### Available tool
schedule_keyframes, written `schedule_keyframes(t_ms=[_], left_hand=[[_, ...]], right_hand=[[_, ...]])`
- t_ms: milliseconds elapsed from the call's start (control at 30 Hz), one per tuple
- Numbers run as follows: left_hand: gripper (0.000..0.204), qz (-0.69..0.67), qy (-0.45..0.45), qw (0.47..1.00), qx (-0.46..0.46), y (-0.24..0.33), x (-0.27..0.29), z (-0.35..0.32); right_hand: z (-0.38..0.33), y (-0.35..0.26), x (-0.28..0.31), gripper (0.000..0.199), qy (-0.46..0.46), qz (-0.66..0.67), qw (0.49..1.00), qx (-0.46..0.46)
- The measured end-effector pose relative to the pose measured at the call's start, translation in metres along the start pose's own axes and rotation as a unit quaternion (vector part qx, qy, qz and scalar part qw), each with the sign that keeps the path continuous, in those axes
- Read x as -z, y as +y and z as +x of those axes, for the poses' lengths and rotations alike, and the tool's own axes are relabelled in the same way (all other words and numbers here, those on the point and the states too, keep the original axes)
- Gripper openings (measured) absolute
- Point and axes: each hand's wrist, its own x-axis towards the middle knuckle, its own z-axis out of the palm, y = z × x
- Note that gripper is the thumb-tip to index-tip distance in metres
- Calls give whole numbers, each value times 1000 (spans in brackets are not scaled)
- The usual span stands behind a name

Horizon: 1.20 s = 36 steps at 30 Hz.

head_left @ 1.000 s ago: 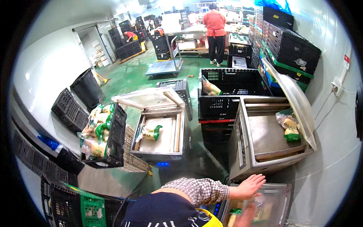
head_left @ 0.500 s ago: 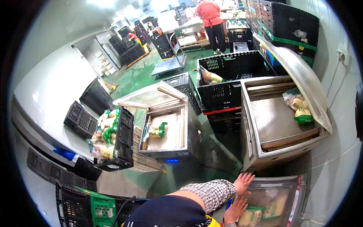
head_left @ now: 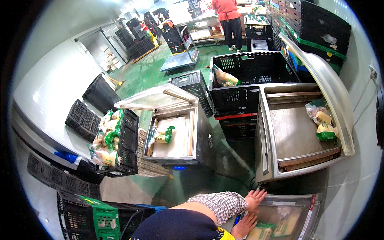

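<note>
My left hand [head_left: 255, 201] lies with its fingers spread on the left edge of the transparent lid of a chamber vacuum sealer [head_left: 306, 216] at the lower right. Closer to the bottom edge, my right hand [head_left: 244, 227] rests flat on the same lid, its fingers stretched out. Beneath that closed lid lie pale food packs [head_left: 289, 223] in clear and green bags, partly hidden by glare. A second sealer [head_left: 286, 132] stands beyond it with its lid up and green-ended food packs [head_left: 324, 122] along its right side.
Another sealer [head_left: 176, 156] at centre left has a raised lid and one food pack [head_left: 163, 135] inside. Beside it a black crate [head_left: 127, 140] holds several packs. A large black crate [head_left: 236, 98] and a blue trolley [head_left: 180, 61] stand farther off. A person in red [head_left: 227, 10] faces away.
The view has shifted slightly, and the near sealer appears lower in it. Both my hands stay on its closed lid.
</note>
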Motion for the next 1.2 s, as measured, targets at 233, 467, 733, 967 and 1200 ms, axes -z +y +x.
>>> schedule_keyframes(t_ms=[233,467,733,967,1200], left_hand=[[112,-38,5,999,-28,-4,10,-4],[73,-182,143,972,-33,-89,-36,-75],[46,-169,64,882,436,-173,70,-282],[58,-142,146,867,455,-256,67,-382],[57,-235,191,835,460,-337,6,-369]], right_hand=[[0,0,8,59,-59,14,998,-8],[-6,-4,1,63,-24,-89,996,17],[1,-1,10,88,-95,-100,990,-43],[4,12,-3,124,-105,12,993,-59],[38,45,12,115,-335,152,929,-51]])
